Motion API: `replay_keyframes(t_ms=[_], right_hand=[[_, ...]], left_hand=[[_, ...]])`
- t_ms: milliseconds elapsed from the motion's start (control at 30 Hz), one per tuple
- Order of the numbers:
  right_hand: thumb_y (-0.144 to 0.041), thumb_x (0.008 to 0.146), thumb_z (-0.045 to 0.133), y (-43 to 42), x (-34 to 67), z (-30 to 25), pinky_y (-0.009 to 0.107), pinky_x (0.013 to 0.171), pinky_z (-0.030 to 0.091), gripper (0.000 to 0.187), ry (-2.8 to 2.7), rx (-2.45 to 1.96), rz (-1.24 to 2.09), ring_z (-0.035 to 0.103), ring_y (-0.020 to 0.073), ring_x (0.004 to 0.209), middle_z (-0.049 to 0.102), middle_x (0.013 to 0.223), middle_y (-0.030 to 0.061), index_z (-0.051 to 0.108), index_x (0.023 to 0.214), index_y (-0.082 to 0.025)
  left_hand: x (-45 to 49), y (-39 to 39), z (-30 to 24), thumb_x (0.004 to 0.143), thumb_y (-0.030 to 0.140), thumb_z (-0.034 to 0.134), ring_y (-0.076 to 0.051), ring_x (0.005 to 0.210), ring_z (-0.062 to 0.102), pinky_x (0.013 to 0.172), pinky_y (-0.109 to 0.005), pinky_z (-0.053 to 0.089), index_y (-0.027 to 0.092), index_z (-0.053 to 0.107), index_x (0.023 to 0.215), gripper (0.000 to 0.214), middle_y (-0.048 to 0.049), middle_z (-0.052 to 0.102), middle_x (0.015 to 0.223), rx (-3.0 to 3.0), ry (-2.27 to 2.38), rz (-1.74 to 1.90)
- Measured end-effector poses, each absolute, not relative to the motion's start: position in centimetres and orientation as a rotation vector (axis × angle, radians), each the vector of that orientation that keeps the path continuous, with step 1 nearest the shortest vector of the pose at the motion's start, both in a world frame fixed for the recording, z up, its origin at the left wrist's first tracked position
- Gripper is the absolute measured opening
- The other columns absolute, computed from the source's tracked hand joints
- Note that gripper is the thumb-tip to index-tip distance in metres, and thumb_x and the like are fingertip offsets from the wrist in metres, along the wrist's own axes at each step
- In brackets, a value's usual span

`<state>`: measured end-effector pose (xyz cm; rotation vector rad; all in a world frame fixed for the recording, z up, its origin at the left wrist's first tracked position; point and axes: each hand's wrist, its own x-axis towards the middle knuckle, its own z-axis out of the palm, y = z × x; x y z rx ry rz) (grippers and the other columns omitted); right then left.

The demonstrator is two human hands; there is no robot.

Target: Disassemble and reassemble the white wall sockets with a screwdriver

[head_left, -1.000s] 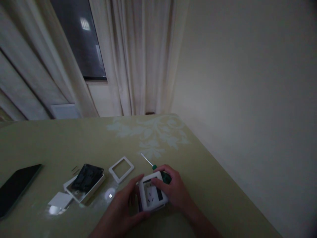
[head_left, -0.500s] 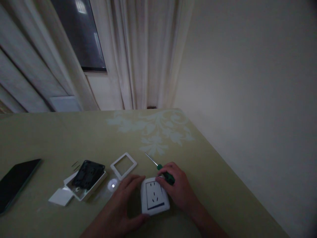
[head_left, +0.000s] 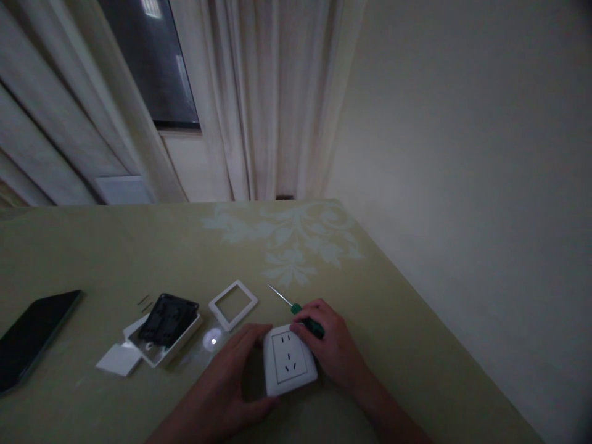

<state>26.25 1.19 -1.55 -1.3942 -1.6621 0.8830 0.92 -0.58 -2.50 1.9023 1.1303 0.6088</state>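
Observation:
A white wall socket (head_left: 290, 362) with several dark slots lies face up near the table's front. My left hand (head_left: 238, 367) grips its left side, with the fingers at the far corner and the thumb at the near one. The fingers of my right hand (head_left: 326, 342) are closed round the green handle of a screwdriver (head_left: 296, 309), whose metal shaft points away to the left over the table. The right fingertips also touch the socket's far right corner. Beyond the socket lies a white rectangular frame (head_left: 253, 301).
Left of my hands, a white box (head_left: 178, 346) holds a dark plate (head_left: 169, 319), with a white flat piece (head_left: 119, 359) beside it. Two screws (head_left: 147, 306) lie behind. A clear round item (head_left: 213, 340) is nearby, and a black phone-like slab (head_left: 37, 339) lies far left. A wall (head_left: 462, 185) bounds the right.
The dark gap along the near edge of the socket's centre panel has closed, and the panel now sits flush in its surround. Both hands keep nearly the same place.

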Motion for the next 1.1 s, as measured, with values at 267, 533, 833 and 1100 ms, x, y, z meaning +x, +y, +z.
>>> replay_keyframes(t_ms=[267, 533, 833, 1100], right_hand=[[-0.029, 0.098, 0.073, 1.4, 26.0, -1.9, 0.034, 0.089, 0.053, 0.010, -1.683, -1.382, 0.808, 0.070, 0.0215, 0.095, 0.071, 0.100, 0.0048, 0.081, 0.094, -0.024], [-0.024, 0.100, 0.068, 2.3, 26.6, -2.1, 0.034, 0.091, 0.053, 0.012, -1.638, -1.349, 0.720, 0.070, 0.0208, 0.096, 0.073, 0.101, 0.0057, 0.079, 0.096, -0.022], [-0.027, 0.100, 0.066, 2.1, 26.6, -2.8, 0.032, 0.086, 0.051, 0.017, -1.614, -1.351, 0.649, 0.069, 0.0198, 0.089, 0.072, 0.091, 0.0047, 0.077, 0.089, -0.020], [-0.028, 0.100, 0.066, 2.2, 26.6, -3.0, 0.035, 0.086, 0.051, 0.019, -1.584, -1.338, 0.596, 0.069, 0.0213, 0.090, 0.071, 0.092, 0.0060, 0.078, 0.087, -0.020]], left_hand=[[1.0, -0.7, -2.1, 0.079, 0.024, 0.086, -0.036, 0.132, 0.065, 0.113, -0.057, 0.055, 0.037, 0.052, 0.146, 0.076, -0.0087, 0.066, 0.143, 1.888, 1.118, 0.572], [0.6, -0.3, -2.9, 0.081, 0.030, 0.087, -0.035, 0.134, 0.065, 0.117, -0.057, 0.051, 0.034, 0.052, 0.147, 0.075, -0.0092, 0.068, 0.145, 1.858, 1.113, 0.579], [1.1, 0.1, -4.6, 0.079, 0.037, 0.088, -0.039, 0.130, 0.067, 0.110, -0.059, 0.058, 0.034, 0.053, 0.154, 0.082, -0.0134, 0.064, 0.152, 2.003, 1.121, 0.748], [1.4, 0.4, -4.6, 0.082, 0.034, 0.085, -0.036, 0.124, 0.070, 0.108, -0.055, 0.059, 0.032, 0.058, 0.148, 0.072, -0.0133, 0.067, 0.148, 2.050, 1.095, 0.813]])
